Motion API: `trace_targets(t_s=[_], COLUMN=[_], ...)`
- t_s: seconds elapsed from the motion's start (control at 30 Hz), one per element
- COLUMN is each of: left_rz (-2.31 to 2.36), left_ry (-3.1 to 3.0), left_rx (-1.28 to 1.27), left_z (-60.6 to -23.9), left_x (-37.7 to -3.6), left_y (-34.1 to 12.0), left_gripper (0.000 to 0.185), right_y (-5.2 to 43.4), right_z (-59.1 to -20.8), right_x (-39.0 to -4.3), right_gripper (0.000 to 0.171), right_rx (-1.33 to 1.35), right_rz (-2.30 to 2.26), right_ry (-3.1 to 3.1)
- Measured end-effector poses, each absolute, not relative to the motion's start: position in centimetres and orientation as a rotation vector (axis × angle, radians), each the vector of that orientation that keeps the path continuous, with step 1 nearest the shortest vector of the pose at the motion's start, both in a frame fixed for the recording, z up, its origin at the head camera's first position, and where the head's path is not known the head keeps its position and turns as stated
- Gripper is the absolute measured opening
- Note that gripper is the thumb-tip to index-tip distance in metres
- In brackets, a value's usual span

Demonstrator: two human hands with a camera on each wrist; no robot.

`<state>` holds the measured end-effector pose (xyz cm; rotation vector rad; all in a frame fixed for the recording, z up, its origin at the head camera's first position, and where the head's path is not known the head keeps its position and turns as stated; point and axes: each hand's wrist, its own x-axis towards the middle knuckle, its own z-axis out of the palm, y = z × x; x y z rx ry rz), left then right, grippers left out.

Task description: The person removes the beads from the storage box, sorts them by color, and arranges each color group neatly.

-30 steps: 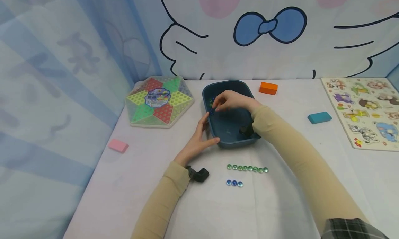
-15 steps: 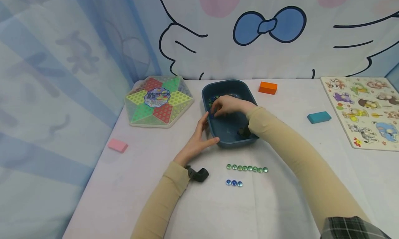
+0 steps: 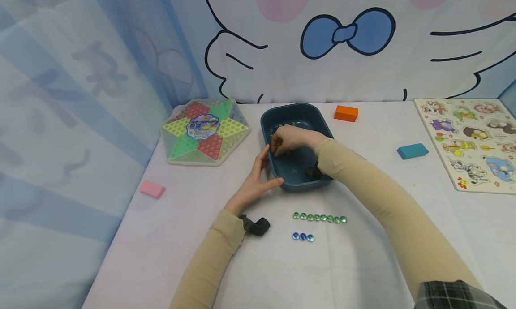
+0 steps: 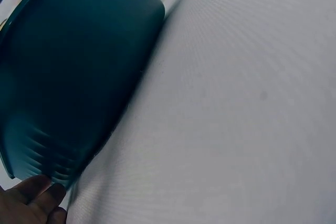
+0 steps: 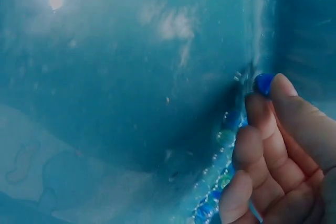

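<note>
A dark teal plastic bin (image 3: 298, 168) stands on the white table. My left hand (image 3: 251, 185) rests against its left side, fingers extended along the wall and thumb at the near corner. In the left wrist view, fingertips (image 4: 50, 195) touch the bin's ridged outer wall. Inside the bin, my right hand (image 3: 296, 138) pinches a blue glass marble (image 5: 263, 84) between thumb and finger, near the left wall. Blue and green marbles (image 5: 226, 139) lie along the bin's edge below that hand, partly hidden by the fingers.
In front of the bin lie a row of several green marbles (image 3: 316, 217) and a row of 3 blue marbles (image 3: 303, 237). Around it are a hexagonal game box (image 3: 205, 132), pink block (image 3: 152, 189), orange block (image 3: 346, 113), teal block (image 3: 413, 151) and animal puzzle board (image 3: 469, 143).
My right hand has moved a little nearer and lower within the bin, along its left wall. The left hand and the marble rows stay where they were.
</note>
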<state>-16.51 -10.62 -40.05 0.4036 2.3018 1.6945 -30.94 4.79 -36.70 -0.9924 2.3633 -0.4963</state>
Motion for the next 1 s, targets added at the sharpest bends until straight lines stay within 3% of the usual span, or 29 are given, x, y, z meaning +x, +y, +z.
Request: trace_targets(t_s=[0.43, 1.0], left_rz=[1.69, 1.687], left_ry=[2.304, 2.323], left_rx=[0.411, 0.392], left_z=[-40.1, -40.2], left_x=[-16.4, -16.5], left_y=[-10.4, -10.4], left_gripper=[0.088, 0.089], right_y=[6.5, 11.5], right_z=[-33.5, -30.3], right_x=[-30.3, -26.2], right_gripper=[0.014, 0.02], right_rx=[-1.007, -1.053], right_rz=[-0.655, -0.837], right_ry=[2.357, 2.298])
